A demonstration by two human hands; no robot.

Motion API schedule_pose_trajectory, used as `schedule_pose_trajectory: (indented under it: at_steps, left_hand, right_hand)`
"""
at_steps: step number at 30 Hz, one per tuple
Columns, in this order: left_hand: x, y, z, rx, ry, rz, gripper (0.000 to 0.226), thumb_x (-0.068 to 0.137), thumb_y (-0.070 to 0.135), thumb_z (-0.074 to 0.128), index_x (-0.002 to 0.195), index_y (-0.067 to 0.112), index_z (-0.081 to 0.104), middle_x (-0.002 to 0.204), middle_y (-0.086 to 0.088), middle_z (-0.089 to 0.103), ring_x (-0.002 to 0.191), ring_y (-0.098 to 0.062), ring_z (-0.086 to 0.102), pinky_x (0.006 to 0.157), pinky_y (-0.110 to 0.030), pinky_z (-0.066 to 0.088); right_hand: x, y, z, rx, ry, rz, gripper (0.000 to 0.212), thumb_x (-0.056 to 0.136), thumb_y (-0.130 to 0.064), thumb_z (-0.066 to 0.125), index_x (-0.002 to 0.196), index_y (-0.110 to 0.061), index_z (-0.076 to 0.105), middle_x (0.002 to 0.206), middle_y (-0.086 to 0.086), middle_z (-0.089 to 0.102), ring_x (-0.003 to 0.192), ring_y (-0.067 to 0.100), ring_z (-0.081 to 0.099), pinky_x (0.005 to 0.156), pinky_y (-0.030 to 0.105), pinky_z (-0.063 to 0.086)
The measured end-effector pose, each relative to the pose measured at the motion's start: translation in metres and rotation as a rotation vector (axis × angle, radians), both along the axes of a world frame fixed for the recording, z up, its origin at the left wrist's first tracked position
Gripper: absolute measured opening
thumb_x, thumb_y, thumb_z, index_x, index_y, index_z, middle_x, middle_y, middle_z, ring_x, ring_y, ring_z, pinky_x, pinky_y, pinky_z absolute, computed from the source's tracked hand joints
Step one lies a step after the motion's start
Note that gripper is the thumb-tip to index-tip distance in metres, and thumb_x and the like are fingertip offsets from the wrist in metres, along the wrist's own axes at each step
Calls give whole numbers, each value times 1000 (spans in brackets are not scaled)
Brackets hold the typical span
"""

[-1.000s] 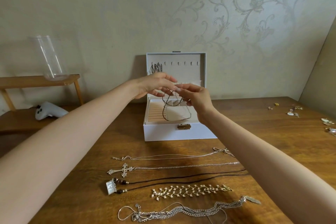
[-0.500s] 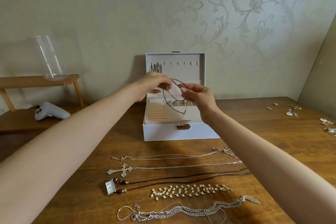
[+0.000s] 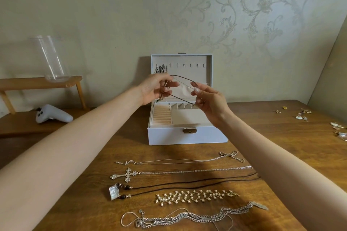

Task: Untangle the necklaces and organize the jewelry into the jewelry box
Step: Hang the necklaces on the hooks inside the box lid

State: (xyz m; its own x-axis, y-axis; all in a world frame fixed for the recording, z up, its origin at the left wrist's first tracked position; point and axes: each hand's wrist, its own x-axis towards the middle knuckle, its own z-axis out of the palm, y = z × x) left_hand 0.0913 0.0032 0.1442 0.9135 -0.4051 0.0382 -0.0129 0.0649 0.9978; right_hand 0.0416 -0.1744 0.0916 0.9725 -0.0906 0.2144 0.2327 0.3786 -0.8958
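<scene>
Tabletop [image 3: 262,127]: five necklaces [image 3: 126,174], one box [image 3: 187,135], one cord [image 3: 180,98] in two hands [image 3: 154,90] [image 3: 210,103].

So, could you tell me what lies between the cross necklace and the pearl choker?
A black cord necklace with a beaded square pendant lies there, as the head view shows.

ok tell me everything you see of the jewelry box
The box is white, on the wooden table near the wall. Its lid stands open, upright, with a row of hooks inside; a few pieces hang from the leftmost ones. The lining looks beige: ring rolls at left, small slots behind, a flat section at right. A brass-coloured clasp sits on the front. The left hand and right hand hold a dark cord before the lid.
</scene>
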Motion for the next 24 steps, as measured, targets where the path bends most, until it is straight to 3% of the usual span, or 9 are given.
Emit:
schedule_pose_trajectory:
  at_steps: [4, 7, 10, 14, 17, 20, 24]
  left_hand:
    - [4, 0, -1, -56, 14, 28, 17, 89, 7, 56, 105, 4, 53, 102, -13, 70, 47, -5, 48, 55, -18, 50]
    - [4, -1, -2, -78, -41, 72, 4, 88, 5, 58, 92, 6, 58, 117, -15, 65, 69, -9, 64, 56, -19, 54]
    - [6, -1, -5, -105, -82, 169, 8, 90, 1, 55, 88, 8, 54, 120, -14, 62, 83, -14, 66, 60, -24, 58]
    - [10, 2, -13, 270, -259, 208, 21, 95, 8, 51, 115, 0, 55, 116, -11, 57, 72, -13, 65, 45, -17, 50]
    - [13, 3, -20, 473, -369, 172, 30, 97, 17, 50, 123, 2, 50, 117, -9, 51, 66, -16, 62, 37, -14, 42]
    - [16, 8, -24, 611, -406, 147, 36, 99, 23, 45, 127, 1, 49, 116, -12, 54, 57, -10, 62, 36, -14, 40]
    - [17, 14, -28, 769, -434, 52, 44, 99, 30, 43, 137, 7, 41, 120, -8, 62, 49, -6, 60, 39, -13, 38]
  right_hand:
    - [0, 1, -4, -77, -8, 79, 21, 87, -1, 58, 105, -6, 67, 76, 3, 61, 51, 8, 41, 53, 16, 40]
    - [1, 2, -6, -138, 36, 129, 23, 90, -8, 57, 111, -6, 65, 72, 2, 59, 50, 8, 38, 50, 17, 35]
    - [0, 3, -6, -282, 61, 170, 20, 92, -17, 55, 106, -6, 66, 63, 0, 52, 50, 10, 34, 50, 20, 30]
    - [-2, 3, 3, -236, 23, 114, 16, 92, -21, 54, 89, -9, 63, 57, -2, 40, 51, 10, 34, 53, 21, 31]
    - [2, -4, 11, -127, 3, 24, 10, 90, -14, 57, 97, -9, 63, 58, -4, 45, 49, 8, 34, 47, 18, 33]
    - [6, -15, 12, -103, 4, -37, 16, 89, -7, 57, 102, -13, 62, 65, -2, 56, 48, 7, 39, 44, 15, 34]
    - [13, -30, 10, -29, 6, -71, 18, 88, -2, 54, 96, -16, 63, 67, -2, 58, 55, 7, 48, 59, 18, 40]
